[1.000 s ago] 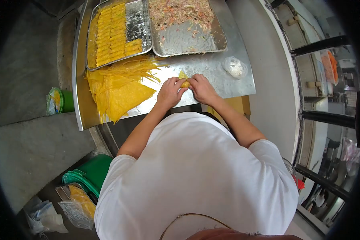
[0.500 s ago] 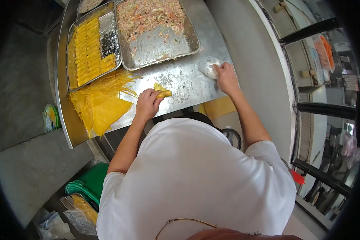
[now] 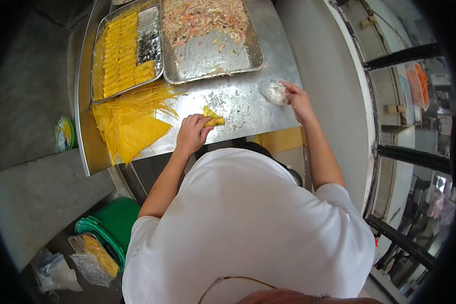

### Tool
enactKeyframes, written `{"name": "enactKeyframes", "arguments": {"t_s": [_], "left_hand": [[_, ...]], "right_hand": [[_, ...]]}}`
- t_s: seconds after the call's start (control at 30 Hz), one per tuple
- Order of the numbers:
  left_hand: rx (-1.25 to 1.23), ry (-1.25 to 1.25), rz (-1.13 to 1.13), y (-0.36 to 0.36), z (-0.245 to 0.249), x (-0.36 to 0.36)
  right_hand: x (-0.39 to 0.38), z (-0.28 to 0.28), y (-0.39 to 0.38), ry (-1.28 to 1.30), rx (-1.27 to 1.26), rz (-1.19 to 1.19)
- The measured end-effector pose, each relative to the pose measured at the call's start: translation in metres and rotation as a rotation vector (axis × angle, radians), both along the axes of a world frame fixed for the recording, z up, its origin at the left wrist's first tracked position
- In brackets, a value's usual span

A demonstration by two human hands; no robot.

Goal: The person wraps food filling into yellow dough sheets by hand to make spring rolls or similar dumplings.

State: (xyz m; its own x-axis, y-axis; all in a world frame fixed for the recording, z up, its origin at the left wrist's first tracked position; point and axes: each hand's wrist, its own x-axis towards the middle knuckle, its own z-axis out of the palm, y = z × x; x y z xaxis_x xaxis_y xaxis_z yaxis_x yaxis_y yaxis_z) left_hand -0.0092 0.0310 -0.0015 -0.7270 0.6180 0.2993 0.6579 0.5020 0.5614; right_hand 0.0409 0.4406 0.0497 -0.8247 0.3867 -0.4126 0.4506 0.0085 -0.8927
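Observation:
My left hand (image 3: pixel 190 134) is closed around a yellow spring roll (image 3: pixel 217 121) near the table's front edge. A flap of its yellow wrapper (image 3: pixel 207 111) sticks out on the far side. At the right, my right hand (image 3: pixel 299 103) has its fingers drawn together at the edge of a clear plastic bag (image 3: pixel 273 91) with something white in it. Whether the fingertips grip the bag or some of its contents cannot be made out. Left of my left hand lies a stack of thin yellow wrappers (image 3: pixel 131 124), shredded along its far edge.
A metal tray (image 3: pixel 149 33) at the back left bears rows of yellow rolls (image 3: pixel 119 55). Beside it, a larger tray (image 3: pixel 207 63) contains shredded filling (image 3: pixel 205 20). The steel table (image 3: pixel 238 109) meets a wall (image 3: pixel 324 66) on the right. A green bin (image 3: pixel 114 218) stands below left.
My right hand has drawn back slightly from over the bag to its right edge. My left hand still holds the spring roll in place. The whole view has shifted a little.

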Motion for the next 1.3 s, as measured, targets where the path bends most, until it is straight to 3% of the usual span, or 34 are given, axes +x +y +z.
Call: {"name": "enactKeyframes", "arguments": {"t_s": [0.1,0.23,0.3,0.33,0.4,0.53,0.6,0.63,0.7,0.93,1.03,1.1,1.13,1.2,1.3], "left_hand": [[0.017,-0.004,0.014,0.001,0.002,-0.001],[0.023,-0.008,0.011,-0.003,0.0,-0.001],[0.036,-0.005,0.011,-0.002,-0.001,0.0],[0.033,-0.006,0.021,-0.003,-0.001,0.0],[0.036,-0.01,0.022,-0.003,-0.002,0.001],[0.056,0.007,0.03,-0.003,-0.003,0.0],[0.052,0.001,0.025,-0.003,-0.003,0.0],[0.047,0.003,0.021,-0.003,-0.003,0.0],[0.055,0.0,0.019,-0.003,-0.002,0.0],[0.088,0.024,0.025,-0.002,0.0,0.0],[0.065,0.007,0.024,-0.004,-0.001,0.0],[0.063,0.009,0.028,-0.003,-0.001,0.0],[0.06,0.01,0.029,-0.003,-0.001,0.001],[0.073,0.022,0.026,-0.003,-0.002,0.0],[0.081,0.028,0.025,-0.003,-0.002,0.0]], "right_hand": [[-0.003,0.031,-0.019,0.006,-0.201,-0.021],[-0.011,0.023,-0.02,0.006,-0.224,0.007],[-0.009,0.0,-0.007,0.14,0.454,0.23],[-0.004,-0.006,-0.006,0.135,0.457,0.232],[0.004,-0.011,-0.004,-0.009,1.14,0.47],[0.025,-0.012,0.006,-0.03,1.17,0.508],[0.028,-0.013,0.013,0.132,0.791,0.325],[0.028,-0.009,0.013,0.128,0.791,0.32],[0.025,0.007,0.01,-0.104,0.04,-0.06],[0.02,0.032,-0.016,-0.046,-0.317,-0.119],[0.015,0.036,-0.033,-0.064,-0.179,-0.047],[0.016,0.014,-0.015,0.013,0.361,0.147],[0.017,0.002,-0.004,0.012,0.361,0.143],[0.016,-0.005,0.008,0.011,1.258,0.435],[0.016,0.001,-0.007,-0.207,1.33,0.596]]}}
